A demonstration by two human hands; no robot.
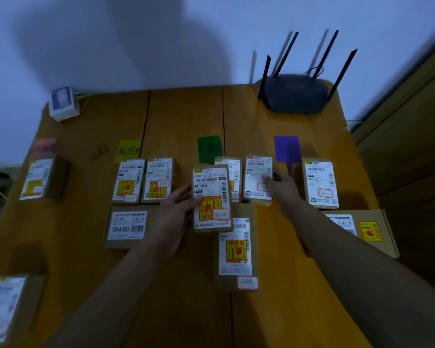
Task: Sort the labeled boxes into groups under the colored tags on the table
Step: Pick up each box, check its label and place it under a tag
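Head view: left hand [176, 209] grips one labelled box [211, 198] by its long edge, raised just below the green tag [209, 148]; right hand [281, 187], fingers straight, rests on a second box [258, 179] right of that tag; the carton looks stiff, light, fragile-stickered, best held by its sides; a third box [232, 169] crowds the spot beneath the tag; router [295, 94] well beyond.

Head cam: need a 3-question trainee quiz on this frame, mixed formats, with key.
1. True or false: the left hand grips a labeled box.
2. How many boxes sit in the row right under the yellow tag? A one, B two, C four.
3. Fill in: the right hand touches a second box, the one lying nearest the ____ tag.
Key: 1 true; 2 B; 3 purple tag.
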